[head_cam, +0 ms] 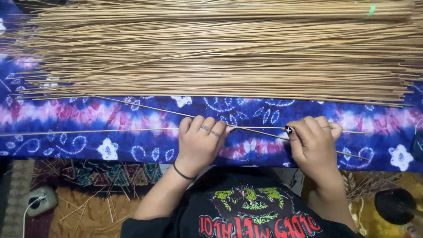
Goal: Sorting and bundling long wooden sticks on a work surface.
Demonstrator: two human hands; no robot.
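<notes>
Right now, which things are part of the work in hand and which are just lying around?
In use: two thin sticks held crossed by left hand and right hand; stick pile; patterned cloth.
Lying about: power adapter, loose stick scraps, round black object.

Beyond both hands, the far half of the patterned blue cloth is covered edge to edge by a broad pile of thin sticks. A bare strip of cloth is left between pile and hands, crossed only by two long sticks. Open cloth is seen left of the left hand and right of the right hand.
</notes>
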